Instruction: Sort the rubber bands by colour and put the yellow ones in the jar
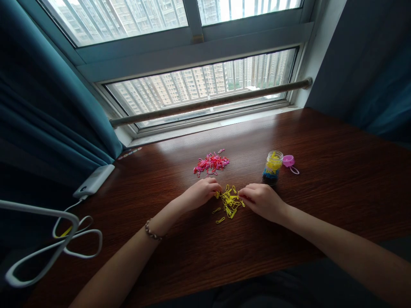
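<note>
Small yellow rubber bands (230, 202) lie in a loose pile on the dark wooden table, between my two hands. My left hand (204, 191) is at the pile's left edge, its fingers pinched on yellow rubber bands that show at the fingertips. On the right edge of the pile, my right hand (260, 197) has its fingertips pressed together; whatever they hold is too small to make out. Behind my left hand sits a heap of pink and red rubber bands (212, 163). A clear jar (273, 164) stands upright beyond my right hand, with yellow bands above blue and dark ones.
A pink lid with a loop (288, 161) lies beside the jar. At the left are a white power strip (94, 181) and looped white cable (84, 256). A window with a metal rail (212, 102) borders the table's back, and a blue curtain (58, 98) hangs at left.
</note>
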Available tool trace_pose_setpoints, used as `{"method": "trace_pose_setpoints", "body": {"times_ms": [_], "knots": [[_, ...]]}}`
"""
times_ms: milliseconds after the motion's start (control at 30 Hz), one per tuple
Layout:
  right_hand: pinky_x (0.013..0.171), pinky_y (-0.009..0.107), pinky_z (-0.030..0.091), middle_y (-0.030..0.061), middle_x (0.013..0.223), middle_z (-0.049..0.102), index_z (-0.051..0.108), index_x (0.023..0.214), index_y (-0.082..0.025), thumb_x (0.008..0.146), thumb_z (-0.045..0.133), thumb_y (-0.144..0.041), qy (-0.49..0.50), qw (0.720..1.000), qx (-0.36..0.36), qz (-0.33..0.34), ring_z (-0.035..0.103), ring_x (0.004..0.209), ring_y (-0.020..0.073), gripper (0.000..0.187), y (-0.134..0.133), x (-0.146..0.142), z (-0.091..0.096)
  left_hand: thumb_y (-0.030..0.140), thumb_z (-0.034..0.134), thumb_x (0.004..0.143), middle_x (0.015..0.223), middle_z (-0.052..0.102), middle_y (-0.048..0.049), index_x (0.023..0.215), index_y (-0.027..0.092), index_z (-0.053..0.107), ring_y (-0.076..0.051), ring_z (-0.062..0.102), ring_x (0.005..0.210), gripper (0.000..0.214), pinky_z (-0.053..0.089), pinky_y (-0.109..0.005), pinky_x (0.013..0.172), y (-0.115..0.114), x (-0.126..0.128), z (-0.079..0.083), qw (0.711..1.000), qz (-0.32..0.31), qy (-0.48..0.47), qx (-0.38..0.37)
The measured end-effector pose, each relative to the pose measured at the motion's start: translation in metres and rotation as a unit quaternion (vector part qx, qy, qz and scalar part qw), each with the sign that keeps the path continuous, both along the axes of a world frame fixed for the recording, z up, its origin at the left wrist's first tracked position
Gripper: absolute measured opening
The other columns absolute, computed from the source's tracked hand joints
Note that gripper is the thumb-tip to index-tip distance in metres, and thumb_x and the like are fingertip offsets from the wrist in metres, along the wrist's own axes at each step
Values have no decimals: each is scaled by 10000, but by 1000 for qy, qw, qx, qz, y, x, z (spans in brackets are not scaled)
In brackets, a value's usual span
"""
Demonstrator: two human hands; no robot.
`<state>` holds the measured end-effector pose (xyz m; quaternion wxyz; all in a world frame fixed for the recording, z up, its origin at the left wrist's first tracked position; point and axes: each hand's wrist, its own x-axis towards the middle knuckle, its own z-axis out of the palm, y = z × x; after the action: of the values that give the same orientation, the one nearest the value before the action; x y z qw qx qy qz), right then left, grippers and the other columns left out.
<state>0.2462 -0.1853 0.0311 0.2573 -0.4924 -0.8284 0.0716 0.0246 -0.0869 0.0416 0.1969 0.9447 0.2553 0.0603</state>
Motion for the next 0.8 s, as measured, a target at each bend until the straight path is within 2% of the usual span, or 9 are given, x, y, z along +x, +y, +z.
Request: {"method": "trace_pose_setpoints", "body": {"times_ms": [100, 300, 400, 500, 567, 667, 733, 800], "knots": [[655, 233, 397, 35, 725, 635, 618, 784, -175, 869, 451, -247, -3, 1000, 2, 1, 577, 689, 138, 201, 0, 0, -1, 62, 465, 780, 884, 553, -43, 844, 180, 589, -167, 501, 855, 183, 407, -269, 762, 0, 2, -2, 1000, 12, 18, 12], [650, 233, 399, 37, 727, 634, 620, 788, -172, 867, 455, -234, -1, 1000, 3, 3, 574, 685, 136, 193, 1, 1, -2, 90, 442, 798, 934, 522, -65, 811, 170, 553, -191, 466, 902, 137, 394, -332, 809, -2, 0, -6, 998, 32, 30, 42], [661, 240, 411, 40, 736, 630, 621, 795, -172, 865, 457, -228, 6, 1000, -5, 7, 573, 696, 140, 188, 0, 0, -3, 107, 423, 809, 892, 548, -60, 828, 158, 532, -172, 494, 840, 122, 414, -306, 769, -3, -3, -4, 998, 64, -1, 8], [690, 255, 430, 46, 762, 619, 621, 819, -172, 858, 472, -233, 27, 1000, -13, 8, 562, 734, 148, 165, 0, -4, -6, 138, 436, 806, 780, 576, -27, 835, 152, 534, -137, 510, 696, 104, 429, -256, 657, -2, -3, 1, 991, 119, -52, -37], [734, 278, 443, 64, 858, 615, 616, 906, -175, 834, 520, -271, 48, 999, -13, 15, 546, 819, 166, 154, -1, -9, -8, 167, 464, 796, 735, 589, -16, 813, 147, 554, -121, 519, 642, 94, 432, -235, 615, 1, 1, 6, 984, 136, -100, -57], [807, 340, 441, 91, 1045, 576, 582, 1064, -205, 772, 596, -375, 51, 997, -6, 49, 492, 954, 207, 338, -2, -17, -11, 205, 506, 786, 735, 618, -29, 807, 135, 587, -118, 552, 635, 109, 453, -230, 619, 8, 13, 19, 973, 129, -181, -61], [834, 371, 429, 92, 1102, 552, 576, 1089, -231, 761, 599, -413, 35, 997, 0, 72, 464, 990, 221, 376, -3, -22, -14, 221, 535, 778, 767, 635, -44, 822, 131, 602, -124, 568, 654, 121, 462, -233, 629, 14, 28, 32, 966, 115, -228, -37], [846, 379, 419, 84, 1108, 549, 587, 1068, -240, 779, 578, -408, 22, 996, 5, 86, 453, 998, 220, 334, -4, -25, -16, 222, 550, 777, 795, 640, -54, 835, 130, 613, -129, 573, 684, 126, 460, -229, 633, 19, 48, 48, 960, 89, -265, 10]]}}
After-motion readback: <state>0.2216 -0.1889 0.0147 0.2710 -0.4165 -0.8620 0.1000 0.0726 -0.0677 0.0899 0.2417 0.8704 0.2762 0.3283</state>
